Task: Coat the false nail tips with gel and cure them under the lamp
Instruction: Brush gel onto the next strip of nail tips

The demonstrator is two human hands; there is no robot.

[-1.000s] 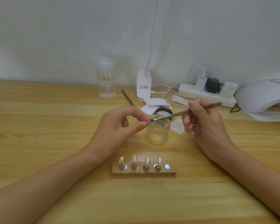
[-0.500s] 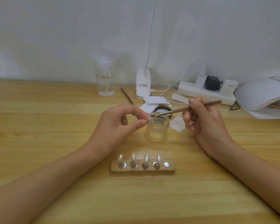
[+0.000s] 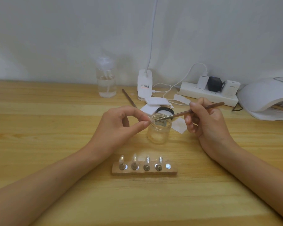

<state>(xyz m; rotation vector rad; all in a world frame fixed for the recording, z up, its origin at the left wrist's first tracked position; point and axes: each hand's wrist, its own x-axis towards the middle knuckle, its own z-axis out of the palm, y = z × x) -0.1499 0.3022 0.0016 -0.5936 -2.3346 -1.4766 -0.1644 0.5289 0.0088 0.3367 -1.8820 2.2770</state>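
Two hands busy: my left hand (image 3: 118, 128) pinches a clear nail tip (image 3: 152, 121) above the open jar (image 3: 158, 136), my right hand (image 3: 207, 124) grips the brush (image 3: 180, 114), bristles on that tip.

1. The place was a home nail-art desk: a wooden table (image 3: 39, 128) against a plain white wall (image 3: 55, 38).
2. A curing lamp (image 3: 265, 95) and loaded power strip (image 3: 203, 94) sat beyond the right hand (image 3: 207, 123).

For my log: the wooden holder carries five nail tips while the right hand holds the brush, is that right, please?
Not five: the head view shows four nail tips on the wooden holder; the right hand does hold the brush.
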